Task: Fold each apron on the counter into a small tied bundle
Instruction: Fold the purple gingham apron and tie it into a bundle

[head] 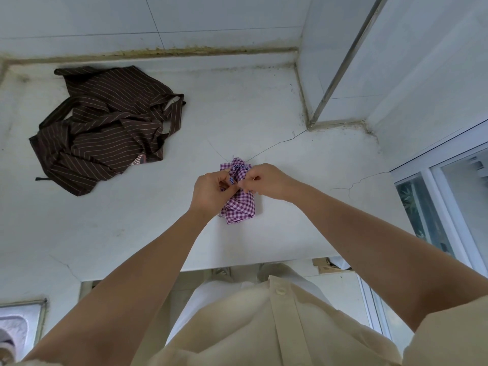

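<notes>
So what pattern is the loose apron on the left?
Dark brown with thin pale stripes, seen best from the head view.

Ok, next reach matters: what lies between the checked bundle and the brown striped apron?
Only bare counter separates the checked bundle and brown striped apron, per the head view.

Looking down on a pale, whitish surface (264, 107), running back to a tiled wall (211, 19), showing a grimy seam (158, 52) along that far edge. Carrying thin cracks (277, 145) across the right half, reaching toward the corner. Sprawling at far left, near the back edge: a brown striped apron (105, 128), lying crumpled, straps spilling loose. Sitting near the middle, well apart from it: a purple checked apron (241, 204), bunched into a small bundle, resting where the crack lines are meeting. Peeking in at the near left corner: a metal sink (18, 323), sitting sunk into the surface.
</notes>
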`<state>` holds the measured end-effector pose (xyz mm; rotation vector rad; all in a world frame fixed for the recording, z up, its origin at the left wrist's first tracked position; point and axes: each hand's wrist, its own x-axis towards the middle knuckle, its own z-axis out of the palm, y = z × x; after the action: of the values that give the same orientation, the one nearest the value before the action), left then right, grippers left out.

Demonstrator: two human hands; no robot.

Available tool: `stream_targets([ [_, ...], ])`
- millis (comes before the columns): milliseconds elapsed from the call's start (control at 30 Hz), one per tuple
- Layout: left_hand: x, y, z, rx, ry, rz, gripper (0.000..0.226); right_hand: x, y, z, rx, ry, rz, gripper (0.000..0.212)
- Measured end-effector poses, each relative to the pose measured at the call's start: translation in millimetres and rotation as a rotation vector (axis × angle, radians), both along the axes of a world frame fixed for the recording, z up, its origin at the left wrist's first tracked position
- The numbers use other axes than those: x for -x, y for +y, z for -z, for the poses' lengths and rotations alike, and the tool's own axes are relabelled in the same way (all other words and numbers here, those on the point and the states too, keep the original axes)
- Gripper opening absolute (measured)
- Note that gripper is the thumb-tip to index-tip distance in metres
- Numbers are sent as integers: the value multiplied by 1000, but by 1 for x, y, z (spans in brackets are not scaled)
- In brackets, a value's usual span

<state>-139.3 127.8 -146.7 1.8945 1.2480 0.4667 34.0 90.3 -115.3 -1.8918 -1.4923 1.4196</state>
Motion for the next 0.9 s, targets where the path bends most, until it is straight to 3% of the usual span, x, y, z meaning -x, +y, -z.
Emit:
stream_targets([
  [167, 0, 1, -3, 38, -44, 20, 13, 4, -13, 11, -27, 355, 318, 12],
  [400, 1, -1, -1, 89, -12, 32, 12, 8, -21, 24, 38, 655, 534, 30],
  [567, 4, -6, 4, 167, 2, -90, 16, 11, -20, 27, 50, 502, 497, 28],
  [733, 5, -13, 1, 394, -277, -172, 17, 18, -18, 25, 20, 240, 298, 25],
  [800, 6, -12, 4, 469, -343, -166, 29, 18, -18, 24, 40, 218, 281, 24],
  [900, 3, -6, 9, 456, -289, -183, 31, 16, -18, 23, 47, 302, 331, 24],
])
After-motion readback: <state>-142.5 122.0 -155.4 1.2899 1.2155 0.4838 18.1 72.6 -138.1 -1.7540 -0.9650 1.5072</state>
